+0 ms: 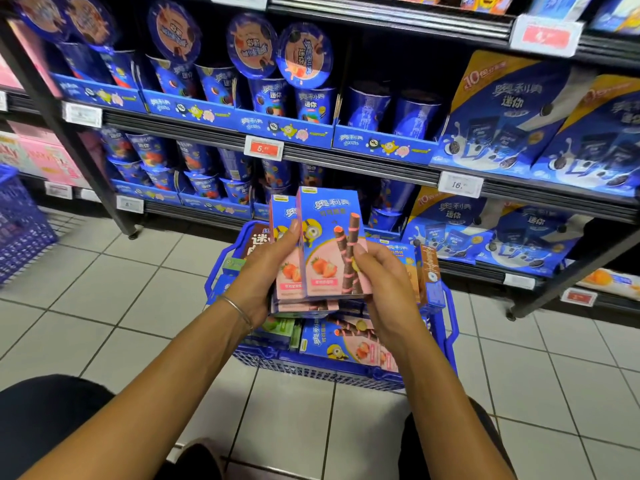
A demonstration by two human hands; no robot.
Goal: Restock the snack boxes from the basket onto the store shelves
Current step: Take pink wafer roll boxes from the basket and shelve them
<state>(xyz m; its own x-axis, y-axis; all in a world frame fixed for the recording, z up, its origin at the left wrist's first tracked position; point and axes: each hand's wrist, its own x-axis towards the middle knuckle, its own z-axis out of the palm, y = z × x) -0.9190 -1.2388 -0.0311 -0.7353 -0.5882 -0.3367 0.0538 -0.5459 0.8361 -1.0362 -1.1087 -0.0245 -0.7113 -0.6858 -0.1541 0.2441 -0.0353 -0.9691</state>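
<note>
Both my hands hold a small stack of blue-and-pink strawberry snack boxes (329,244) upright above the blue basket (346,370). My left hand (266,271) grips the stack from the left, thumb on the front of the rear box. My right hand (384,289) grips the front box at its right edge. More snack boxes (346,344) lie in the basket, some strawberry, some brown and green. The store shelves (346,161) stand right behind the basket.
The shelves carry blue cookie cups (273,98) in display trays and large blue bags (512,112) at right. A second blue crate (20,223) stands on the tiled floor at far left. My knees show at the bottom edge.
</note>
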